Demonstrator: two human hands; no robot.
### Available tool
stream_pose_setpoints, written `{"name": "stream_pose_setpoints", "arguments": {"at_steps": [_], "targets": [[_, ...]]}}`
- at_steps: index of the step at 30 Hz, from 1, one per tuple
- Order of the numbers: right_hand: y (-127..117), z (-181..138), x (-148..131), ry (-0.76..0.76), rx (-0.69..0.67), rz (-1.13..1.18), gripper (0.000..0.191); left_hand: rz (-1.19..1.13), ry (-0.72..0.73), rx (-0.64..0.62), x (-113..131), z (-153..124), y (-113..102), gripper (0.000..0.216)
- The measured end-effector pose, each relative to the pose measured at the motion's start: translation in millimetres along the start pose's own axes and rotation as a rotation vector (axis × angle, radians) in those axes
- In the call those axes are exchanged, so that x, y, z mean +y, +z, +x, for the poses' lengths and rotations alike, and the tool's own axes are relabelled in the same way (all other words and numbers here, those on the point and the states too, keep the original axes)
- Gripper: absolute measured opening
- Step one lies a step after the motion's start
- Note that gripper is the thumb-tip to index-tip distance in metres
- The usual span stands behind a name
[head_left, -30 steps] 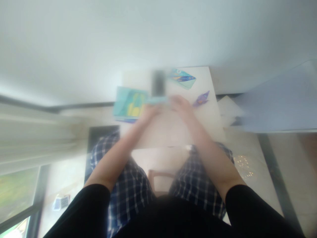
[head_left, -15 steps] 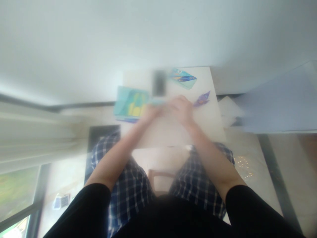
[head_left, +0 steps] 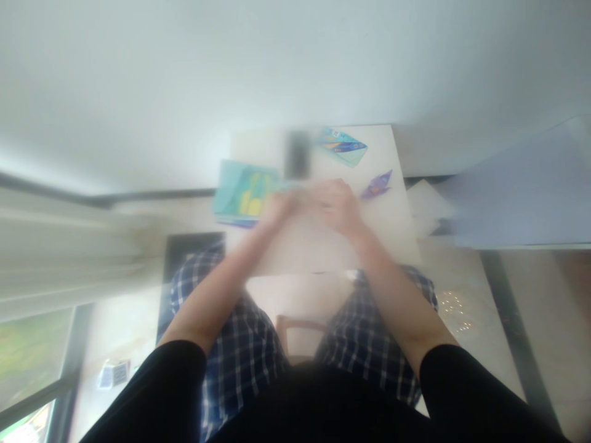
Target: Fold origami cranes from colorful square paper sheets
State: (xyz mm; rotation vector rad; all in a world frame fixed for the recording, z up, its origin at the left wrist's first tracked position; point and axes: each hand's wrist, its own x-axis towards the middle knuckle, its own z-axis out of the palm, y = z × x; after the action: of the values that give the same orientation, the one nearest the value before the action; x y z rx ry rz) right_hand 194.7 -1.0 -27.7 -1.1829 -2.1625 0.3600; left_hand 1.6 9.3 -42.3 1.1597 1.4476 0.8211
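Note:
The view is blurred. My left hand (head_left: 279, 206) and my right hand (head_left: 339, 203) meet over the middle of a small pale table (head_left: 392, 227). Between them lies a thin pale teal piece (head_left: 295, 186), which looks like paper; both hands seem to press or pinch it, but the fingers are smeared. A teal and yellow booklet (head_left: 242, 194) lies just left of my left hand. A small purple folded paper figure (head_left: 376, 184) sits right of my right hand.
A dark upright object (head_left: 296, 154) and a teal packet (head_left: 344, 146) lie at the table's far edge. A large pale blue sheet (head_left: 521, 191) covers a surface at the right. A window and curtain are at the left. My checked trousers show below the table.
My right hand has slid left, closer to my left hand, over the teal piece. The other things on the table have not moved.

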Motion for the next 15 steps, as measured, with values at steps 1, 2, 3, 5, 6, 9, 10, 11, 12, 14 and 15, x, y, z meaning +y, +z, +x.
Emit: {"name": "stream_pose_setpoints", "arguments": {"at_steps": [1,2,3,5,6,9,10,11,12,14,15], "targets": [[0,0,0,-0.005,-0.009,0.007,0.025,0.006,-0.001,0.015,1,-1,0,0.038],[0,0,-1,-0.008,-0.014,0.021,0.025,0.017,0.001,0.029,2,-3,-1,0.037],[0,0,-2,-0.006,-0.014,0.044,0.025,0.034,0.006,0.041,2,-4,-1,0.035],[1,1,-4,0.030,0.011,0.125,0.025,0.077,0.003,0.050,3,-6,-2,0.032],[1,2,-5,0.077,0.040,0.183,0.026,0.098,-0.007,0.047,4,-7,-2,0.032],[0,5,-8,0.299,0.133,0.398,0.033,0.105,-0.038,0.034,6,-9,-1,0.037],[-1,6,-9,0.372,0.142,0.467,0.034,0.085,-0.039,0.028,7,-9,-1,0.039],[-2,7,-10,0.431,0.138,0.528,0.035,0.057,-0.032,0.021,7,-10,0,0.040],[-4,8,-10,0.474,0.119,0.580,0.036,0.024,-0.019,0.013,7,-10,0,0.041],[-8,9,-10,0.534,0.053,0.658,0.040,-0.021,-0.004,0.001,7,-10,0,0.043],[-10,10,-10,0.558,0.013,0.679,0.041,-0.028,-0.004,-0.003,6,-10,0,0.044]]}}
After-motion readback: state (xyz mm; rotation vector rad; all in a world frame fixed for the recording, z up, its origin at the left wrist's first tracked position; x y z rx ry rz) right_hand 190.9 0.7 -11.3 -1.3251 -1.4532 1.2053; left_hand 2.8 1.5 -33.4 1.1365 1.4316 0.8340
